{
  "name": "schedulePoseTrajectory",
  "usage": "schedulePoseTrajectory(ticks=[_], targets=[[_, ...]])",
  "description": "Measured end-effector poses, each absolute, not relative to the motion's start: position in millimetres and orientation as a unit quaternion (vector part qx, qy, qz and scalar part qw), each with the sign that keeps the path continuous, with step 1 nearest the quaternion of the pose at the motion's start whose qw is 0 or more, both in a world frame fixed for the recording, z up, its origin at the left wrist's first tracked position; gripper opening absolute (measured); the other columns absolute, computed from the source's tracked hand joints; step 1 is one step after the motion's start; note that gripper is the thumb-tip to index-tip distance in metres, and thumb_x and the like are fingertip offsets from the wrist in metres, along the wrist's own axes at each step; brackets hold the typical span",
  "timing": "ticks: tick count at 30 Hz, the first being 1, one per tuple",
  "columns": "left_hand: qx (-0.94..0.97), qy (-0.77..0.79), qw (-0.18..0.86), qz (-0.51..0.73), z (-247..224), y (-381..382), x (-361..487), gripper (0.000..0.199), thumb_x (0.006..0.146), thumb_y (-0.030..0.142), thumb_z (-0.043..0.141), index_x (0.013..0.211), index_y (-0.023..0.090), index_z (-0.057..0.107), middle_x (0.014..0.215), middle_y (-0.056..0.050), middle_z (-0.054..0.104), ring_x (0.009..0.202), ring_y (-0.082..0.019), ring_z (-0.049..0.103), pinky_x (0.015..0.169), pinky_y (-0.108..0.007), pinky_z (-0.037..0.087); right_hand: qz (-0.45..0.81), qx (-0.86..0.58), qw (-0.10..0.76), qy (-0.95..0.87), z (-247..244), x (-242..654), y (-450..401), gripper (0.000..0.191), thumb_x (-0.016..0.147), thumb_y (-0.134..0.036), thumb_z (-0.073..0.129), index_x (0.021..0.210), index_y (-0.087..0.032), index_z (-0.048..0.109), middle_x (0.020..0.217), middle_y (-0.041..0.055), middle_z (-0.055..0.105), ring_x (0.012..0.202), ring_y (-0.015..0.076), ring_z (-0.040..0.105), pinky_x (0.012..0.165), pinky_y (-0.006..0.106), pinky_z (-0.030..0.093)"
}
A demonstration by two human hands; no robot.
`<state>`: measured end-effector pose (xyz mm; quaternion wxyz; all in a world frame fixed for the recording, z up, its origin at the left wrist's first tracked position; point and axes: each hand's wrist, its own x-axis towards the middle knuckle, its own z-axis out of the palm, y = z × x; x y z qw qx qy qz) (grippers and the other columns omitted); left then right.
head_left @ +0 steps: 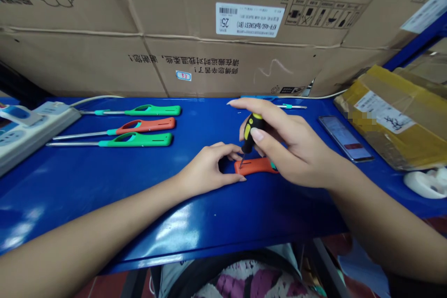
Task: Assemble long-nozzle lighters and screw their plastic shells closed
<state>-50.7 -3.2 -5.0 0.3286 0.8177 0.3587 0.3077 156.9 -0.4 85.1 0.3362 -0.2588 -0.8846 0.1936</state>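
Observation:
An orange lighter (256,165) lies on the blue table (157,223), its right part hidden behind my right hand. My left hand (213,167) pinches the lighter's left end between thumb and fingers. In my right hand (296,144) is a black and yellow screwdriver (250,132), tilted a little, its tip touching the lighter near the left end. The index finger of that hand stretches out past the handle. To the left, a green lighter (153,110), an orange lighter (157,124) and another green lighter (153,140) lie in a row.
A white power strip (31,130) stands at the left edge. Large cardboard boxes (195,51) close off the back. On the right are a phone (345,139), a yellow-taped box (398,116) and a white object (426,183). Another lighter's metal tube (295,106) shows behind my right hand.

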Motion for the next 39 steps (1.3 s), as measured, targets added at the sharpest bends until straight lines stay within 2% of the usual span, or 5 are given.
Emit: schedulePoseTrajectory(ticks=[9,15,23,28,39], targets=[[0.822,0.362,0.315,0.306,-9.9,-1.7,-51.5,0.042,0.076,0.036,0.085,0.110,0.020,0.068,0.107,-0.005,0.076,0.103,-0.025,0.069,0.094,-0.040,0.053,0.009,-0.269,0.317,-0.909,83.4,147.8,-1.7,0.026,0.099,-0.037,0.057,0.116,-0.019,0.065,0.105,0.0081,0.075,0.090,0.0220,0.073,0.078,0.033,0.059],[0.820,0.359,0.321,0.309,-5.7,-3.0,-51.1,0.036,0.076,0.033,0.085,0.104,0.019,0.068,0.101,-0.004,0.076,0.095,-0.021,0.070,0.091,-0.035,0.053,0.100,-0.230,0.350,-0.903,78.7,151.6,-3.0,0.046,0.104,-0.020,0.034,0.150,-0.019,0.040,0.144,0.0126,0.058,0.126,0.0217,0.061,0.105,0.040,0.052],[0.825,0.360,0.321,0.294,-4.4,-3.1,-51.5,0.044,0.077,0.033,0.085,0.115,0.022,0.066,0.110,-0.004,0.075,0.101,-0.023,0.069,0.091,-0.036,0.054,0.118,-0.178,0.433,-0.876,69.7,154.0,6.1,0.030,0.091,-0.032,0.071,0.120,-0.022,0.068,0.093,0.0036,0.074,0.078,0.0168,0.067,0.076,0.032,0.058],[0.821,0.364,0.318,0.305,-3.6,-3.1,-50.6,0.040,0.075,0.033,0.086,0.108,0.022,0.067,0.098,-0.002,0.076,0.092,-0.021,0.071,0.091,-0.036,0.054,0.201,-0.180,0.437,-0.858,67.4,155.9,4.1,0.041,0.105,-0.027,0.038,0.142,-0.021,0.055,0.128,0.0115,0.068,0.100,0.0209,0.069,0.088,0.041,0.059],[0.824,0.366,0.311,0.302,-5.4,-2.8,-50.8,0.041,0.076,0.034,0.085,0.110,0.022,0.067,0.099,-0.002,0.076,0.094,-0.021,0.070,0.090,-0.035,0.054,0.176,-0.180,0.474,-0.844,62.8,155.0,5.1,0.040,0.102,-0.030,0.048,0.140,-0.023,0.059,0.117,0.0090,0.073,0.094,0.0213,0.070,0.084,0.040,0.060]])
